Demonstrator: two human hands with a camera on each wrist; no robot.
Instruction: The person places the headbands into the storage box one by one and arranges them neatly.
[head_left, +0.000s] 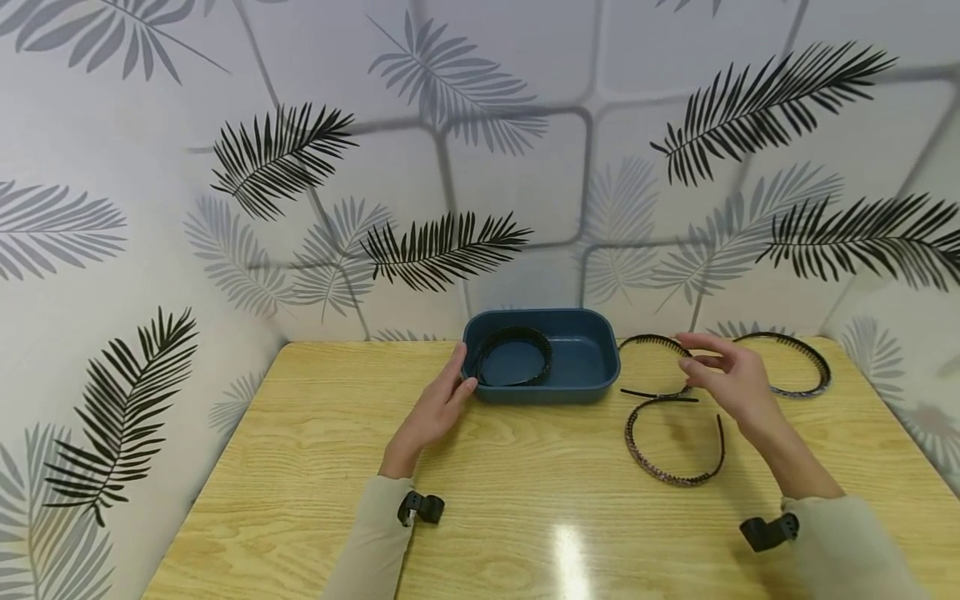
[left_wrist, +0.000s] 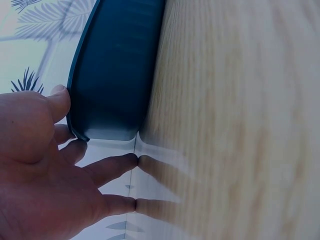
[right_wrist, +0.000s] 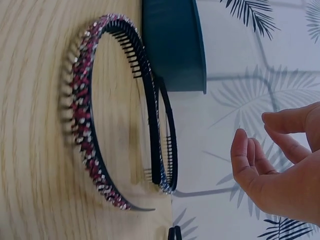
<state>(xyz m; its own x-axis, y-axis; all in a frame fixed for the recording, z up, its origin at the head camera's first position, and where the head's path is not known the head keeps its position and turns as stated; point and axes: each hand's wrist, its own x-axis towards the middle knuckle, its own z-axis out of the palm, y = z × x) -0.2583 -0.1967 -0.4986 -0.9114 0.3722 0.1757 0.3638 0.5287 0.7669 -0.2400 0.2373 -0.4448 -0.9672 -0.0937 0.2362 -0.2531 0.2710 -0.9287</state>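
Note:
A blue plastic bin (head_left: 581, 398) stands at the back of the table, and black toothed headband (head_left: 543, 350) loops lie in its left half. My left hand (head_left: 438, 404) grips the bin's left end, thumb and fingers at the rim; two other fingertips touch the table in the left wrist view. Above the table right of the bin, my right hand (head_left: 731, 379) is raised with bent fingers and nothing in them. Below it lie a headband with red and silver sparkles (right_wrist: 81, 107) and a second headband (head_left: 652, 337) by the bin. A third headband (head_left: 825, 375) lies farther right.
The wood-grain table (head_left: 315, 500) meets a leaf-patterned wall covering (head_left: 517, 183) right behind the bin. The same covering runs up along the left and right sides. A small black wrist camera (head_left: 427, 508) sits on each sleeve.

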